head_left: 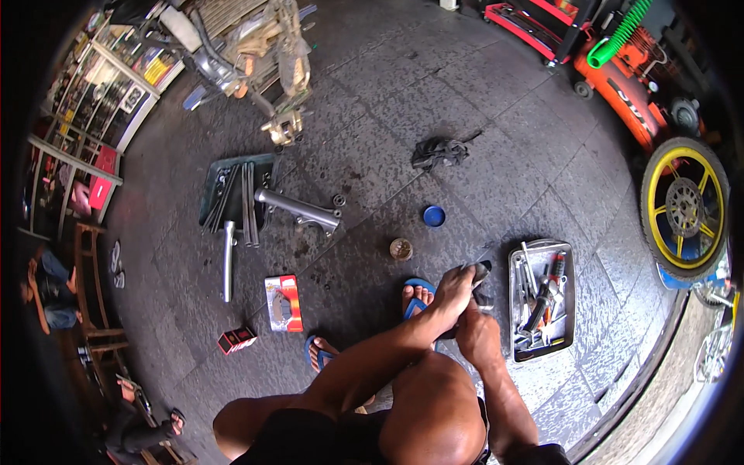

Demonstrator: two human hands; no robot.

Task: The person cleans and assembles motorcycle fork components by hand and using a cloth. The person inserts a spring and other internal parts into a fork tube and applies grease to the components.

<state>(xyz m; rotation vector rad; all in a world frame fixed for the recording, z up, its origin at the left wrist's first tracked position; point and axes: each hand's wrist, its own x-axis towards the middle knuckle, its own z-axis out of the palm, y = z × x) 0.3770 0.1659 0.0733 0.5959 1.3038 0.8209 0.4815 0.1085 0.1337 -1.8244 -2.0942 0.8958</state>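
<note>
Right of center in the head view, my left hand (453, 294) grips a small dark metal part (480, 275), much of it hidden by my fingers. Just below, my right hand (478, 337) is closed against the same part, its fingertips partly hidden. To their right lies a metal tray (570, 310) of wrenches, sockets and other tools. Left of my hands are an open tin (401, 248) of brownish contents, a blue lid (434, 215), a red-and-white package (284, 303) and a small red-black box (236, 339). My sandalled feet (415, 298) are under my arms.
Fork tubes (297, 209) lie by a dark bin (213, 178). A black rag (440, 155) lies ahead. A motorcycle frame (217, 54) stands upper left, red compressor (616, 93) and yellow wheel (652, 205) right. Two people (58, 283) (143, 434) are at the far left.
</note>
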